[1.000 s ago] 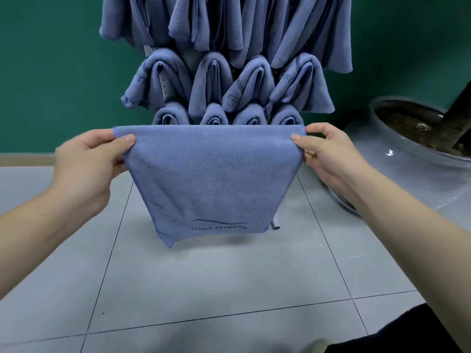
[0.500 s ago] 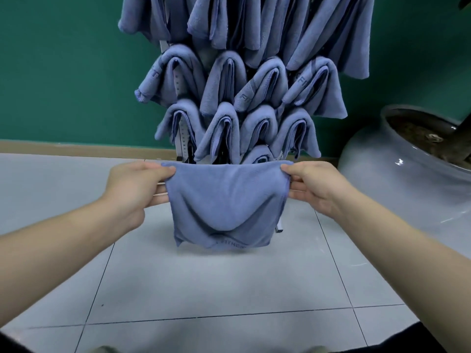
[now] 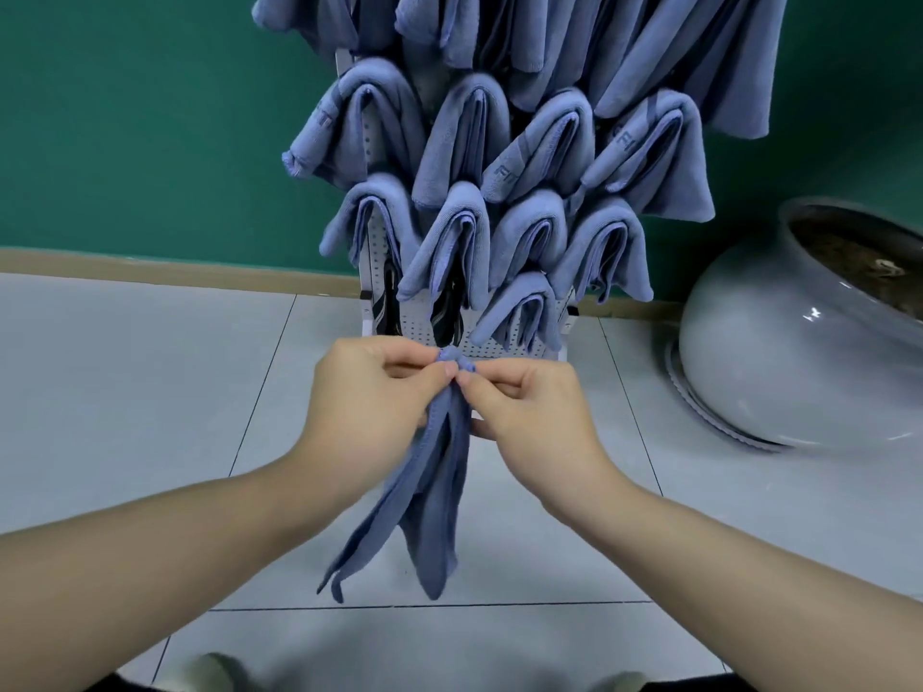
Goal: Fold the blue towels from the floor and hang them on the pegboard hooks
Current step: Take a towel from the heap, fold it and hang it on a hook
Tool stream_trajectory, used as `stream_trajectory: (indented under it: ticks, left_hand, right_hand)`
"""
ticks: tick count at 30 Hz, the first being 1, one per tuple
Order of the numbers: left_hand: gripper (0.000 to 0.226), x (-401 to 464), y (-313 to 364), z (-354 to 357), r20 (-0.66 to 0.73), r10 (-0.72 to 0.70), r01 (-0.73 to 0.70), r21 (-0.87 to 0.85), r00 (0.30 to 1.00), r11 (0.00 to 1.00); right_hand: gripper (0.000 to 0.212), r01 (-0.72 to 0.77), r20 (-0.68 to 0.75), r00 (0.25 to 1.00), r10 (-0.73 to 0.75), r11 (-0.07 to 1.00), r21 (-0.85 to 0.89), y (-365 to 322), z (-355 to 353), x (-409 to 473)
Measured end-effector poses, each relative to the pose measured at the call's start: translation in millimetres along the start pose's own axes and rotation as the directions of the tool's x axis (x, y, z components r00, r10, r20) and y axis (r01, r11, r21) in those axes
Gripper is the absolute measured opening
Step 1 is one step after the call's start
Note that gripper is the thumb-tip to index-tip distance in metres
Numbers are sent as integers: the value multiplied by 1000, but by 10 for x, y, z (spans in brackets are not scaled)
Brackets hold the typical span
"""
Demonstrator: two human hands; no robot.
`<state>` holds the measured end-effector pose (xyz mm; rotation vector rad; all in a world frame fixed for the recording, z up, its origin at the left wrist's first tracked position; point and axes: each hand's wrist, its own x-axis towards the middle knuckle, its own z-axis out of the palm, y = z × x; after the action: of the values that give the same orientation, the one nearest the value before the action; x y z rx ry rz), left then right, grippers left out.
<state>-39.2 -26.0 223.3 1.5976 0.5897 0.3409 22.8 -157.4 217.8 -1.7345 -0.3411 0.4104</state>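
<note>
Blue microfibre towel (image 3: 429,501) is held folded, hanging above the grey tiled floor (image 3: 150,392); its top corners are pinched together between thumb and fingers of left hand (image 3: 372,399) and right hand (image 3: 529,417). No print is legible on it. "FIT" fragments are read on hung blue towels (image 3: 539,157) covering the white perforated pegboard (image 3: 424,332); hooks are hidden. A glossy grey ceramic planter (image 3: 779,352) is cut off at right.

Bare pegboard (image 3: 492,342) ahead; hung towels (image 3: 524,312) above
</note>
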Motion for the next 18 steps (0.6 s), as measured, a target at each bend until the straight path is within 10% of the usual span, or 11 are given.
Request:
stream_trajectory:
  ticks: [18]
  left_hand:
    - [34, -65, -118, 40, 82, 234, -235, 6, 969, 972]
  right_hand:
    - [26, 155, -40, 987, -153, 987, 32, -9, 14, 66]
